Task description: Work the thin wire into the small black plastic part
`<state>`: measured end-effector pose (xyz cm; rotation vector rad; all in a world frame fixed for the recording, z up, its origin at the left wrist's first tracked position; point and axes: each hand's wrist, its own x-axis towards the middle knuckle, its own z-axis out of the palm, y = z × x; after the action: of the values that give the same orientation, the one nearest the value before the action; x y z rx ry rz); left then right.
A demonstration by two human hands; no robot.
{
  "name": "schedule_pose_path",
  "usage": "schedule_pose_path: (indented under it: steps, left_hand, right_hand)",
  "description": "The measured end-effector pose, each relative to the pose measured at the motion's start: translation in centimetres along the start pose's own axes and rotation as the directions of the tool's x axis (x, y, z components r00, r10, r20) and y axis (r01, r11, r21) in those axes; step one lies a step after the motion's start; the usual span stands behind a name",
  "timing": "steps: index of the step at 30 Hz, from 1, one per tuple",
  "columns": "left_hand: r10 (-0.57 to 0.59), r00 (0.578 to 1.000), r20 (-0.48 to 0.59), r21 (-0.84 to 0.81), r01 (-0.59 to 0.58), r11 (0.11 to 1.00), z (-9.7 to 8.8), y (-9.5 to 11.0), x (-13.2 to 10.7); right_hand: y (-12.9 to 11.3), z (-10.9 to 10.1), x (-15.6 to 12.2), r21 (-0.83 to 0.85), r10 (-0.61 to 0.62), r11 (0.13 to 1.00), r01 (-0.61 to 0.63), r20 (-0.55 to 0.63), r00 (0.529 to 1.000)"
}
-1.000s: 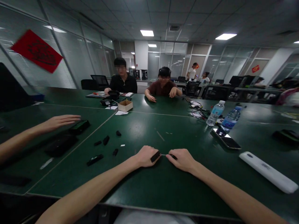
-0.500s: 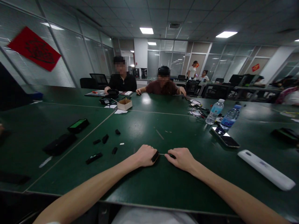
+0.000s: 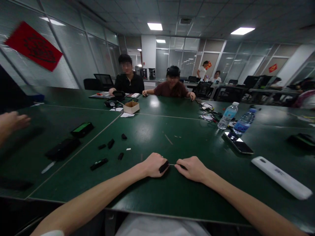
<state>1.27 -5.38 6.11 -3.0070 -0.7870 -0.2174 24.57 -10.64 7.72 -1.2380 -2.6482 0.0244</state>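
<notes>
My left hand (image 3: 154, 165) is pinched around a small black plastic piece (image 3: 163, 166), and my right hand (image 3: 193, 168) grips a second black piece (image 3: 182, 167), mostly hidden by the fingers. A thin metal wire (image 3: 172, 164) spans the short gap between the two pieces. Both hands rest just above the green table (image 3: 172, 193). Several similar black pieces (image 3: 111, 143) lie scattered farther left, beyond my left hand.
A co-worker's hand (image 3: 13, 121) enters at the left edge near a black case with a green display (image 3: 82, 129) and a black pouch (image 3: 62, 149). To the right lie a phone (image 3: 238, 146), a white power bank (image 3: 282, 177), and water bottles (image 3: 227, 115). Two seated people face me.
The co-worker's hand at the left has drawn back from the green-lit case toward the frame edge. My hands stay together, holding the pieces. The seated person in brown has spread both arms apart.
</notes>
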Motion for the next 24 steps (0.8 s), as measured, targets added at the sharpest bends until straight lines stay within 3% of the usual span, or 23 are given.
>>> schedule_pose_path:
  steps: [9,15,24]
  left_hand:
    - [0.095,0.994,-0.052,-0.063,-0.098,0.993,-0.2,-0.1,0.0]
    - [0.051,0.998,-0.024,-0.059,-0.052,0.997,-0.4,0.0,0.3]
    - [0.012,0.998,-0.064,-0.068,-0.017,0.998,-0.1,0.0,0.4]
  right_hand:
    - [0.6,0.3,-0.1,0.104,-0.081,0.991,0.083,-0.022,0.996]
    - [0.1,-0.2,-0.2,0.142,-0.174,0.974,0.179,-0.047,0.984]
    - [1.1,-1.1,-0.2,0.080,-0.040,0.996,0.040,-0.009,0.999]
